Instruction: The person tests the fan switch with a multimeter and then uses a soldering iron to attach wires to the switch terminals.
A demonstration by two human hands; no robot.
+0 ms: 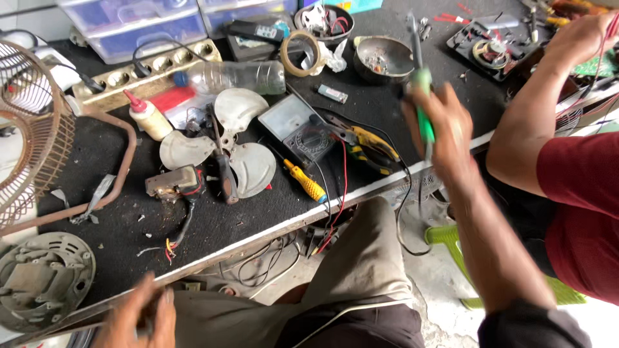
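Gripping a green-handled tool (423,116) in the right hand (438,132), fingers closed in a fist round the handle, the thin metal shaft pointing up and away over the far side of the bench. Holding it upright and lifted off the surface, probably to keep the tip clear of the clutter below. Hovering at the right end of the black-topped table (213,225), just past its near edge.

Resting the left hand (138,316) low at the near left, close to the table's metal rim; blurring too heavily to tell whether open or closed, or holding anything.

Moving outward from the right hand: lying just to its left, yellow-handled pliers (371,145) and a multimeter (296,129) with red and black leads trailing over the near edge, likely left within easy reach. Lying near the meter, a yellow screwdriver (307,183). Further left, sitting flat, a grey three-bladed fan blade (248,164) with a dark-handled screwdriver (222,171) laid across it, and touching its near left side a small motor (174,182) with loose wires.

Standing or lying along the far side: a metal bowl (383,58) of small parts, a roll of tape (302,53), a clear plastic bottle (235,76) on its side, a red-capped glue bottle (148,116). Leaning at the far left, a wire fan guard (26,129).

Reaching in from the right, another person's arm (535,109) in a red sleeve, working well apart at the far right corner.
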